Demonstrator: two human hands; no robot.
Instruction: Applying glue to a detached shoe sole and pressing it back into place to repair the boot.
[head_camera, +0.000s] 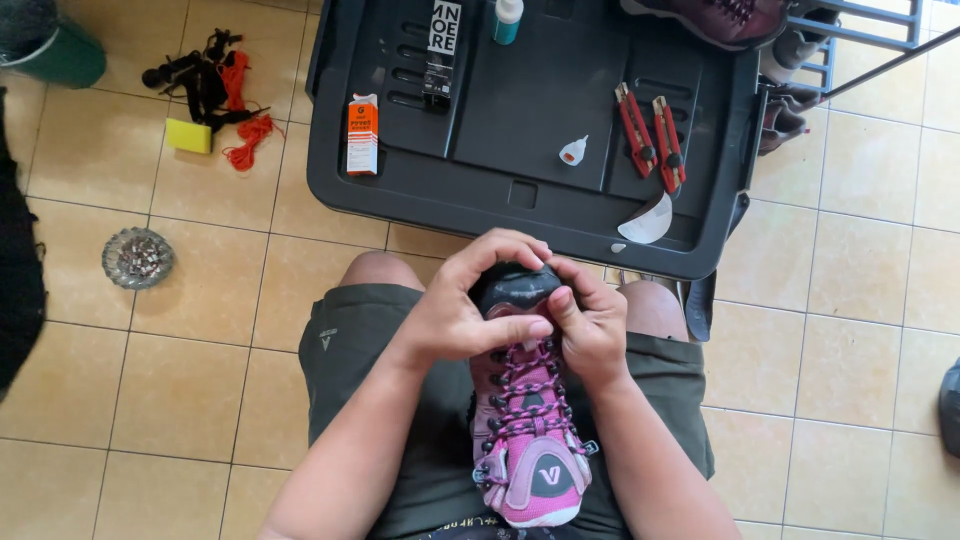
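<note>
The left hand (470, 300) and right hand (590, 325) both curl closed around the black toe of a pink laced hiking shoe (525, 420) lying on the lap; beyond, a black plastic tray (520, 190) carries two red utility knives (650, 135) and an orange carton (362, 135).

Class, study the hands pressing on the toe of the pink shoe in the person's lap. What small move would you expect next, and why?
Probably keep pressing the toe cap. Both the left hand and right hand squeeze the dark toe of the pink shoe, thumbs on top, while a small glue bottle lies on the black tray ahead, which suggests a bond being held.
</note>
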